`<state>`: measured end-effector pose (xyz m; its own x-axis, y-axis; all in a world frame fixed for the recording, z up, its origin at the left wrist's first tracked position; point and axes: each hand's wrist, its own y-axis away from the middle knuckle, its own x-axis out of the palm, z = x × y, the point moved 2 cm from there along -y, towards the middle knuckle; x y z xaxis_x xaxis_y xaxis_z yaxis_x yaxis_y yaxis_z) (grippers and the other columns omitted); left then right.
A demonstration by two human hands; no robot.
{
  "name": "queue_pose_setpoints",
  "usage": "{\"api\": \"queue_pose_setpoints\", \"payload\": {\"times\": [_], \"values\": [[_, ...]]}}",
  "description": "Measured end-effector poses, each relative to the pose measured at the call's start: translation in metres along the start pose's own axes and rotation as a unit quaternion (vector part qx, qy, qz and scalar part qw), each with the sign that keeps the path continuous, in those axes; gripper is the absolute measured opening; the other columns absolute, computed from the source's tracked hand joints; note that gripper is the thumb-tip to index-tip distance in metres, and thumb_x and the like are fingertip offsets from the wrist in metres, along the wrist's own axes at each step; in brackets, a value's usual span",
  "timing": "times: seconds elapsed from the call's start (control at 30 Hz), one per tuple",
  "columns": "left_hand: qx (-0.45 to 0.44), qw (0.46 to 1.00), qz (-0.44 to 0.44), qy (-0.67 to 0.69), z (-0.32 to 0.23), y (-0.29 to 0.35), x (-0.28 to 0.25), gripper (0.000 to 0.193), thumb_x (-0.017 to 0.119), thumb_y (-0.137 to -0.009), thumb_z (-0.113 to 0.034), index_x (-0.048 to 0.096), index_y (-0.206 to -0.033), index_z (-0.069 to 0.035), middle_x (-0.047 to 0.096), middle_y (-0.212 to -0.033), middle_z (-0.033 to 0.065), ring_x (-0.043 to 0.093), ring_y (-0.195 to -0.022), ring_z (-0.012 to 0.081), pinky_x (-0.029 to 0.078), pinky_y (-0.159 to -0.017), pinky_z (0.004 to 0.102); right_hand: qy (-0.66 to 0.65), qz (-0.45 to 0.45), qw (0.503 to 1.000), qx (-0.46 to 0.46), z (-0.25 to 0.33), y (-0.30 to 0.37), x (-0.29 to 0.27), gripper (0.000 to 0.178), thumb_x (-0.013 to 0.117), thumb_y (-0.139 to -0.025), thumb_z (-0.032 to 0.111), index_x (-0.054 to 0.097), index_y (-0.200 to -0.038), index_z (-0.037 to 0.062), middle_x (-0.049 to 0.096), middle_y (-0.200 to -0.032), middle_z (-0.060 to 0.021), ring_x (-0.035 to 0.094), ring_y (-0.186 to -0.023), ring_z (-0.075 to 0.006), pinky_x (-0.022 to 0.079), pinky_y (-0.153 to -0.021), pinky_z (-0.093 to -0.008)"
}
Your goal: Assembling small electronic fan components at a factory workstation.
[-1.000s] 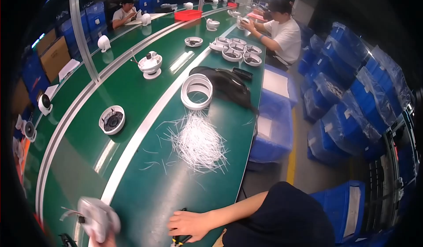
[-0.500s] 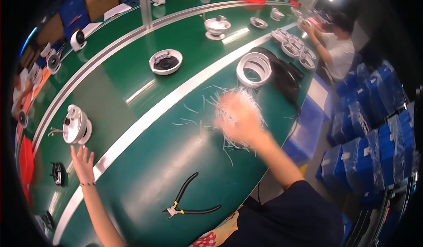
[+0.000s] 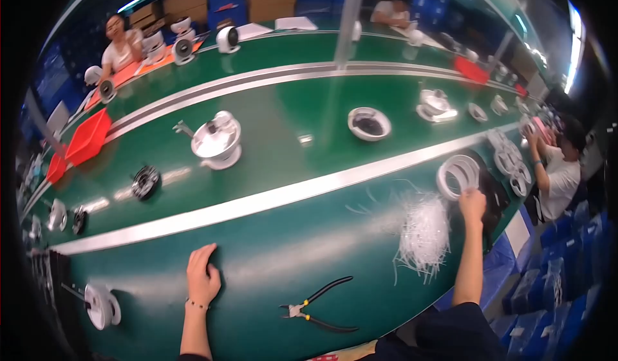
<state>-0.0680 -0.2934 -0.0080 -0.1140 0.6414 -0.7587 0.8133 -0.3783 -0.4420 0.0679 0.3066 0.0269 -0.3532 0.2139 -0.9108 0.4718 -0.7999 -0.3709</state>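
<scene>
My right hand has closed fingers at the near rim of the stacked white rings, which lie beside a black bag-like cloth. Just left of that forearm is a heap of thin white plastic strips. My left hand hovers over or rests on the green bench, holding nothing, thumb apart from loosely bent fingers. Black-handled cutting pliers lie with spread handles between the two arms. A white round-based housing with wires stands at the near left.
Beyond a pale rail, a green conveyor carries a white housing, a black round part and a white bowl with dark contents. White ring parts sit at right, near a co-worker. Red trays stand far left.
My right hand has left the strip heap and reached the white rings. My left hand has drawn back from the conveyor housing to the near bench. The view has turned left.
</scene>
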Motion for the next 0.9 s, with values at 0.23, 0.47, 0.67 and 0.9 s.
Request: {"api": "queue_pose_setpoints", "payload": {"times": [0.23, 0.47, 0.67, 0.9], "values": [[-0.018, 0.994, -0.034, 0.1, 0.009, 0.002, 0.004, 0.035, 0.047, -0.066, 0.006, 0.057, -0.098, -0.003, 0.059, -0.096, 0.0139, 0.055, -0.09, 0.0299, 0.044, -0.081, 0.0358, -0.293, -0.189, 0.921, -0.174, -0.029, 0.003, -0.023, 0.012, 0.051, -0.074, 0.006, 0.052, -0.067, -0.0034, 0.047, -0.051, -0.0109, 0.049, -0.049, -0.0167, 0.039, -0.047, -0.0307], [-0.037, 0.994, -0.031, 0.098, 0.031, 0.02, 0.0, 0.047, 0.039, -0.058, 0.011, 0.057, -0.099, -0.004, 0.058, -0.099, 0.0137, 0.054, -0.094, 0.0304, 0.044, -0.082, 0.0369, -0.402, 0.083, 0.774, -0.483, 0.207, 0.135, -0.032, 0.008, 0.058, -0.062, 0.005, 0.052, -0.055, 0.006, 0.05, -0.05, -0.0073, 0.048, -0.042, -0.0182, 0.037, -0.043, -0.0267], [-0.139, 0.964, -0.224, 0.035, 0.124, -0.041, -0.038, 0.053, 0.047, -0.058, 0.009, 0.049, -0.111, 0.0, 0.048, -0.115, 0.0158, 0.041, -0.114, 0.0297, 0.027, -0.099, 0.0358, -0.14, 0.256, 0.715, -0.636, 0.306, 0.216, -0.007, 0.022, 0.054, -0.071, 0.029, 0.059, -0.068, 0.0076, 0.057, -0.06, -0.0128, 0.057, -0.057, -0.032, 0.046, -0.05, -0.0431], [-0.306, 0.9, -0.27, -0.157, 0.336, -0.132, -0.041, 0.062, 0.059, -0.072, -0.024, 0.036, -0.121, 0.006, 0.042, -0.121, 0.0255, 0.042, -0.11, 0.0379, 0.032, -0.095, 0.0402, -0.342, 0.236, 0.677, -0.607, 0.296, 0.25, 0.014, 0.015, 0.055, -0.068, 0.018, 0.055, -0.064, 0.004, 0.055, -0.062, -0.0112, 0.055, -0.059, -0.031, 0.042, -0.05, -0.0424]]}}
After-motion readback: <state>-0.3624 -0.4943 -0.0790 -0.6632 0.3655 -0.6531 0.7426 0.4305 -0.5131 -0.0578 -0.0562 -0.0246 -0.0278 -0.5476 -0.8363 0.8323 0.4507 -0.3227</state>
